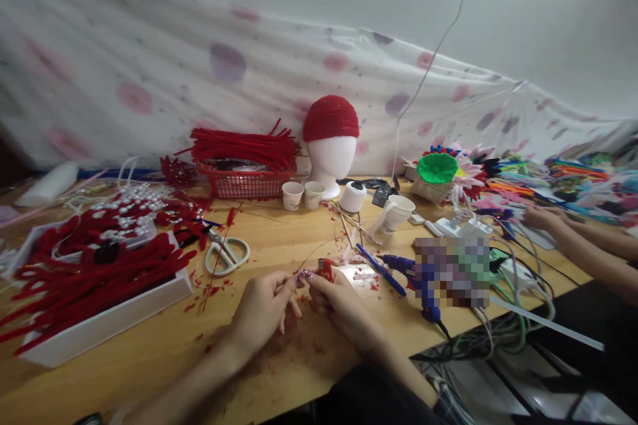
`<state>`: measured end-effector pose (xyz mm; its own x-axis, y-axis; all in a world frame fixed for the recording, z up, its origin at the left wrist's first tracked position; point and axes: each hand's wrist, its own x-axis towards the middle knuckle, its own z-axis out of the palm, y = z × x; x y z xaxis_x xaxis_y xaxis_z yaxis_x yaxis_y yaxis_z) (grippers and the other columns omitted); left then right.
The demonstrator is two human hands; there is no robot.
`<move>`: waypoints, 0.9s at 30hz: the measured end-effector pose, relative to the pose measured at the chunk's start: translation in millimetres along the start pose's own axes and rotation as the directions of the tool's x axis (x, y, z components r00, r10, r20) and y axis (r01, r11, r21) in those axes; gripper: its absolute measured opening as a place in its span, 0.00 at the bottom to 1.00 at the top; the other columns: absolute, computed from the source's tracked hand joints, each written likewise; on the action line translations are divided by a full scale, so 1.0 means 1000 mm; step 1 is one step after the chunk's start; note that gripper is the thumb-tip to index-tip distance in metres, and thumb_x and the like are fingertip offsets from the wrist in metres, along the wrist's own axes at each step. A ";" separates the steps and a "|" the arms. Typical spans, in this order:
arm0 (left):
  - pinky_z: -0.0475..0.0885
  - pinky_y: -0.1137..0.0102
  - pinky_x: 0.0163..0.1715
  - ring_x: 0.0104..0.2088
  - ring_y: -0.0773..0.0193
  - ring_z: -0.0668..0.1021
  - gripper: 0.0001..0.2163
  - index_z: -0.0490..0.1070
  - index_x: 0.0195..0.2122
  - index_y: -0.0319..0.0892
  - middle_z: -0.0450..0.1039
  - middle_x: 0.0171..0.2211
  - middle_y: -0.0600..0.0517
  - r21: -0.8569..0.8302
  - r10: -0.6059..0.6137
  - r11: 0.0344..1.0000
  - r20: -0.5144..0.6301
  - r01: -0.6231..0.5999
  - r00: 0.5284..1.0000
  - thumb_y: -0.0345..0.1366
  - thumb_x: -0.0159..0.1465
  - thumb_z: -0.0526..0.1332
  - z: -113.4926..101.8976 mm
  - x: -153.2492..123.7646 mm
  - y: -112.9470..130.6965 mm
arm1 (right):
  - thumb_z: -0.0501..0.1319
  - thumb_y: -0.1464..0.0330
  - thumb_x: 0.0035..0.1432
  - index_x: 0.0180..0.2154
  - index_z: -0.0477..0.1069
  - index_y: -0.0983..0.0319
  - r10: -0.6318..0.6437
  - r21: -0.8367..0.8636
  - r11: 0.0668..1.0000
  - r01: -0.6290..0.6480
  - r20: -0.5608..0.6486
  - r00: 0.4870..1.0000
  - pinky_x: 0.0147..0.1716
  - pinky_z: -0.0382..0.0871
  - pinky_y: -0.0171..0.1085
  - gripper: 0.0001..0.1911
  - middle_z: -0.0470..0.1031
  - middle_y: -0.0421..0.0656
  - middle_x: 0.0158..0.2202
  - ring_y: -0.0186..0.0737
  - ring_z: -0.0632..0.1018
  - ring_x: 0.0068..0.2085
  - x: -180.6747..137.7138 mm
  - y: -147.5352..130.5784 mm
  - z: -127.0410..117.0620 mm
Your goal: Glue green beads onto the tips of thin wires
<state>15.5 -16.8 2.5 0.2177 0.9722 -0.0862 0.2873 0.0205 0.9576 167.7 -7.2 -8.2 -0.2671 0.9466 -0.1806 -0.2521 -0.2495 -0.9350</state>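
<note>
My left hand (269, 302) and my right hand (343, 305) meet low over the middle of the table, thumbs and fingertips pinched together. A thin dark strand (313, 254) slants up and to the right from the pinch. What else lies between the fingertips is too small to make out. A small red object (325, 270) with pale marks shows at the curled fingers of my right hand; its kind is unclear. White-handled scissors (226, 257) lie left of my hands. To the right are a blue pen (381, 270) and a blue glue gun (403, 267).
At left, a white box (109, 322) holds red fuzzy stems. Behind stand a red basket (244, 184), paper cups (293, 196), a thread spool (353, 197) and a foam head (331, 159) in a red cap. Cables crowd the right edge, near another person's arms (573, 232).
</note>
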 end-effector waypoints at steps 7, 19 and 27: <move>0.65 0.71 0.19 0.14 0.63 0.73 0.17 0.72 0.41 0.39 0.76 0.17 0.54 0.319 0.061 0.948 -0.110 -0.023 0.992 0.45 0.65 0.50 -0.014 0.005 0.004 | 0.65 0.62 0.50 0.29 0.67 0.62 0.045 0.010 0.999 -0.044 -0.032 0.998 0.17 0.38 0.32 0.11 0.49 0.29 0.15 0.26 0.49 0.17 -0.001 -0.001 0.001; 0.71 0.64 0.42 0.42 0.53 0.81 0.17 0.70 0.55 0.46 0.80 0.42 0.44 0.747 0.253 0.639 0.023 -0.185 0.967 0.35 0.68 0.49 -0.013 0.005 -0.002 | 0.65 0.64 0.49 0.27 0.63 0.61 0.006 0.094 0.996 0.003 -0.100 0.995 0.18 0.38 0.32 0.12 0.49 0.29 0.17 0.26 0.48 0.19 -0.001 -0.002 0.000; 0.69 0.66 0.31 0.33 0.52 0.81 0.18 0.77 0.40 0.41 0.80 0.32 0.41 0.890 0.176 0.429 0.084 -0.153 0.981 0.36 0.68 0.46 -0.014 0.005 -0.002 | 0.65 0.64 0.49 0.24 0.55 0.60 -0.116 0.189 0.971 0.150 -0.181 0.977 0.17 0.37 0.31 0.17 0.48 0.28 0.17 0.25 0.47 0.18 0.004 0.000 -0.005</move>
<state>3.5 -9.0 4.2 0.3426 0.9375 0.0608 0.9203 -0.3479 0.1791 171.3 -2.7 -10.3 -0.0637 0.9903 -0.1232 -0.4601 -0.1387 -0.8770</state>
